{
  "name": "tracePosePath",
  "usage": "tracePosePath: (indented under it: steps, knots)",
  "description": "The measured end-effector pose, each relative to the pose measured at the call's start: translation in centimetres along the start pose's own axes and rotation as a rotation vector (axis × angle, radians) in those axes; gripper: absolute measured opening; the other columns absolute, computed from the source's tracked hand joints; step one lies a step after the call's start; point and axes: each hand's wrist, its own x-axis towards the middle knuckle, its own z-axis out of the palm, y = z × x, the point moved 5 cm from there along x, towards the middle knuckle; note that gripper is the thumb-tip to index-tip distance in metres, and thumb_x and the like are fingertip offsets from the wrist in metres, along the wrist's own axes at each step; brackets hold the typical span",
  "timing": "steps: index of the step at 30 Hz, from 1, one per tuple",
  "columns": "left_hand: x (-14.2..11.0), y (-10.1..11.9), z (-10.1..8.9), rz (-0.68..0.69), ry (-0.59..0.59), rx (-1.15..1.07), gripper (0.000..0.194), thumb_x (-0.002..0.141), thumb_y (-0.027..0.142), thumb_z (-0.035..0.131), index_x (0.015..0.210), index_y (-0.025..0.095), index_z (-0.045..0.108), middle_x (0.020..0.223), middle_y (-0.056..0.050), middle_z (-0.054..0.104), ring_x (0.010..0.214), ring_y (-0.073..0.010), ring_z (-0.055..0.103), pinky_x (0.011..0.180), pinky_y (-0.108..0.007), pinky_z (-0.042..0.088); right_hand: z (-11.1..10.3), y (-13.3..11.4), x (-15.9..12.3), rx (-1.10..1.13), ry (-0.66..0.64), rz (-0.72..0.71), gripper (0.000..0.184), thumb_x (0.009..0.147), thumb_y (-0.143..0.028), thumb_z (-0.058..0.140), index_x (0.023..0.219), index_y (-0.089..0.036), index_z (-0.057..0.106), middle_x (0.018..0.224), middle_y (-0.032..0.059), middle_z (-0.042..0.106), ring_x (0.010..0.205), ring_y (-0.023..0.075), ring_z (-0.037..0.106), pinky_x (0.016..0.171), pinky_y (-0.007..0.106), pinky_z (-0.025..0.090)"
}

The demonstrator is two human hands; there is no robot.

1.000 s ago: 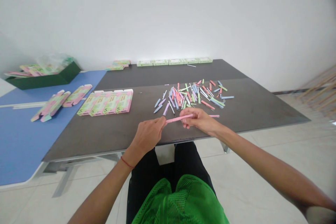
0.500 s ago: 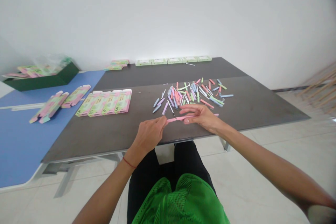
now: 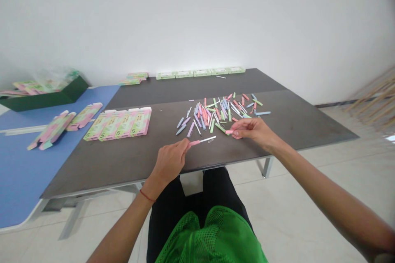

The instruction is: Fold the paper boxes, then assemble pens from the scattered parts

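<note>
Tabletop point(image 3: 123, 160) | cartons point(image 3: 117, 126) printed 5 | left hand point(image 3: 170, 160) grips pen point(image 3: 202, 141) | right hand point(image 3: 251, 128) grips pink cap point(image 3: 228, 132)

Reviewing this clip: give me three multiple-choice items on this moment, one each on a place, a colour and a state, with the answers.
1. Where does the heap of pastel pen parts lie?
A. on the blue table
B. on the dark tabletop
C. in the green tray

2. What colour is the thread on the left wrist?
A. green
B. white
C. red

3. What is the right hand doing?
A. pinching a small pink piece
B. lying flat on the tabletop
C. holding a flat carton

Answers:
1. B: the heap sits on the dark top.
2. C: the thread shows red around the wrist.
3. A: the piece is at its fingertips, while the left hand holds a pink-and-white pen part.
</note>
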Motion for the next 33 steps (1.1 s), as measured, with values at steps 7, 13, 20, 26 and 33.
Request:
tracePosePath:
  steps: [7, 13, 20, 26, 33]
  knots:
    - [-0.3, 0.5, 1.6, 0.03, 0.003, -0.082, 0.036, 0.112, 0.036, 0.027, 0.094, 0.022, 0.055, 0.084, -0.005, 0.072, 0.073, -0.0217, 0.067, 0.063, -0.031, 0.031, -8.2, 2.3, -1.9, -0.321, 0.429, -0.135, 0.033, 0.064, -0.046, 0.09, 0.081, -0.021, 0.079, 0.087, 0.0074, 0.081, 0.086, 0.0279, 0.076, 0.082, 0.039, 0.061]
    - [0.0, 0.7, 2.8, 0.039, -0.024, -0.174, 0.038, 0.112, 0.036, 0.025, 0.093, 0.022, 0.055, 0.079, -0.004, 0.069, 0.071, -0.0211, 0.066, 0.064, -0.03, 0.034, -13.3, 5.6, -2.7, -0.415, 0.654, -0.136, 0.032, 0.064, -0.048, 0.087, 0.077, -0.02, 0.078, 0.079, 0.0096, 0.079, 0.072, 0.0271, 0.073, 0.067, 0.037, 0.058]
    - [0.5, 0.3, 3.7, 0.068, -0.066, -0.325, 0.036, 0.111, 0.038, 0.027, 0.091, 0.023, 0.053, 0.074, -0.002, 0.065, 0.066, -0.0201, 0.062, 0.064, -0.029, 0.035, -14.4, 6.8, -3.0, -0.586, 0.498, -0.171, 0.033, 0.071, -0.051, 0.08, 0.082, -0.02, 0.082, 0.085, 0.0094, 0.081, 0.076, 0.0262, 0.072, 0.071, 0.038, 0.057]
    - [0.6, 0.4, 3.5, 0.081, -0.083, -0.393, 0.037, 0.11, 0.039, 0.026, 0.09, 0.022, 0.052, 0.073, -0.001, 0.061, 0.064, -0.0192, 0.059, 0.063, -0.028, 0.035, -13.8, 6.5, -3.3, -0.675, 0.415, -0.245, 0.026, 0.077, -0.046, 0.078, 0.086, -0.023, 0.082, 0.092, 0.0089, 0.081, 0.088, 0.0284, 0.071, 0.081, 0.041, 0.055]
    - [0.3, 0.0, 3.6, 0.066, -0.096, -0.424, 0.041, 0.111, 0.042, 0.026, 0.091, 0.022, 0.055, 0.071, 0.0, 0.059, 0.063, -0.0184, 0.057, 0.064, -0.028, 0.036, -15.4, 3.2, -3.8, -0.711, 0.503, -0.356, 0.026, 0.081, -0.044, 0.078, 0.097, -0.023, 0.08, 0.108, 0.0096, 0.079, 0.103, 0.0285, 0.071, 0.087, 0.042, 0.055]
